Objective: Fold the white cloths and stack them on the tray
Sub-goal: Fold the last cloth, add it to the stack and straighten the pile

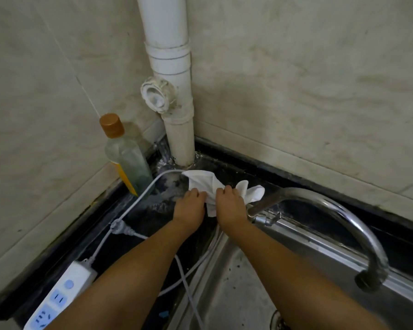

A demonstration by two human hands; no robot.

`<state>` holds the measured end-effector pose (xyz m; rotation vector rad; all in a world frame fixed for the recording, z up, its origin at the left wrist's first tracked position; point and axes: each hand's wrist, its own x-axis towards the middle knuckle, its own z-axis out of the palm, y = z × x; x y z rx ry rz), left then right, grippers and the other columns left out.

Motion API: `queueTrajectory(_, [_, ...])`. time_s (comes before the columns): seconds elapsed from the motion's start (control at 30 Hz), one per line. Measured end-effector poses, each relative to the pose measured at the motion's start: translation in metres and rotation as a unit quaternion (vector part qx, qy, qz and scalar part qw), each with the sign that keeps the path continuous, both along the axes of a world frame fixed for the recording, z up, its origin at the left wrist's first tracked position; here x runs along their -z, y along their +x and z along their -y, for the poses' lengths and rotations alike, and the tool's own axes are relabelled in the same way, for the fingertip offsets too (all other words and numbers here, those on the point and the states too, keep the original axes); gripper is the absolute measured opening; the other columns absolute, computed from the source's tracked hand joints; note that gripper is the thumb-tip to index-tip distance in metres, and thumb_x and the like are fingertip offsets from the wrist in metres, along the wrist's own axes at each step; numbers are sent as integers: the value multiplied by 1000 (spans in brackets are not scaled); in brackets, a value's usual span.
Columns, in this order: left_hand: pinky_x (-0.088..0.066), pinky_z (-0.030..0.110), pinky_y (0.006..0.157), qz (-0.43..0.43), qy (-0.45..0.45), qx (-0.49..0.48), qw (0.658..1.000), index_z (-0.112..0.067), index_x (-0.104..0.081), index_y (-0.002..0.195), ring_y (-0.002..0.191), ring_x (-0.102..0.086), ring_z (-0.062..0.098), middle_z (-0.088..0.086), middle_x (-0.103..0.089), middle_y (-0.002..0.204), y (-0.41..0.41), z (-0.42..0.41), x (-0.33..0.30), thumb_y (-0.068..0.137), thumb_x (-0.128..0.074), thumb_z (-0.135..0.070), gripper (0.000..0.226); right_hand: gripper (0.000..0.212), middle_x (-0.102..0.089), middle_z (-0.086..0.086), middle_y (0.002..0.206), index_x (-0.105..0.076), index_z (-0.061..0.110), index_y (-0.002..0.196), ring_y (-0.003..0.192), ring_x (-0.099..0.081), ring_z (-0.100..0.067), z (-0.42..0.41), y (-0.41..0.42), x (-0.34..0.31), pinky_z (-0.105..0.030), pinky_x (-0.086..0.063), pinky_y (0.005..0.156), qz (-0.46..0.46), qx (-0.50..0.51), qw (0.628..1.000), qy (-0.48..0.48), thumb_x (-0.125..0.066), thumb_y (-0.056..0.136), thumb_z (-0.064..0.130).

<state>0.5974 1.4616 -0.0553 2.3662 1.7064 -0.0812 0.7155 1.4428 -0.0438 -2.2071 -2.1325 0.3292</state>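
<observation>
A crumpled white cloth [204,181] lies on the dark wet counter in the corner, just in front of the white drain pipe [174,96]. My left hand [190,206] grips its left part with curled fingers. Beside it, my right hand [229,203] grips the middle, and a loose end of the cloth sticks out to the right. No tray is in view.
A chrome faucet [332,210] arches over the steel sink [236,294] at right. A clear bottle with a brown cap [124,156] stands at the left wall. A white power strip [57,298] and its cables [134,206] lie on the counter.
</observation>
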Motion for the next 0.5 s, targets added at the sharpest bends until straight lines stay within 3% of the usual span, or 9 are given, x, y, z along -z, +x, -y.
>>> queueTrajectory(0.13, [-42,35,92,-20,3,8,1000,-8,-56,115,114,-51,26,11,-54,122,4,-10,-4,97,-41,-12,24,35,-44,-14,129,-48,8,123,120,-43,-28,-6,5,-9,-33,-34,100,-31,-6,999,22,-51,89,6])
queueTrajectory(0.23, [-43,35,95,38,0,-21,999,-4,-57,114,113,-54,27,14,-56,122,1,-7,-16,99,-40,-12,24,30,-49,-13,124,-51,8,119,117,-44,-27,-2,6,-20,-32,-34,97,-69,-13,997,32,-47,89,4])
queueTrajectory(0.33, [-41,33,87,107,19,-37,993,-3,-54,107,108,-53,28,15,-57,115,-8,7,-39,98,-42,-15,19,20,-57,-10,111,-60,9,110,104,-49,-24,15,3,-36,-29,-40,90,-112,-16,989,93,-52,92,8])
queueTrajectory(0.43, [-42,35,92,177,31,-4,984,-8,-47,125,116,-49,28,12,-51,126,-20,27,-71,93,-53,-16,33,27,-51,-18,119,-56,2,119,110,-47,-31,42,-6,-66,-35,-39,94,-161,-44,982,92,-42,96,6])
queueTrajectory(0.5, [-43,37,97,181,32,26,983,-13,-42,136,120,-47,26,10,-49,132,-28,43,-91,93,-54,-17,45,29,-50,-17,122,-55,2,123,113,-47,-29,61,-11,-86,-29,-34,96,-161,-83,979,92,-41,97,5])
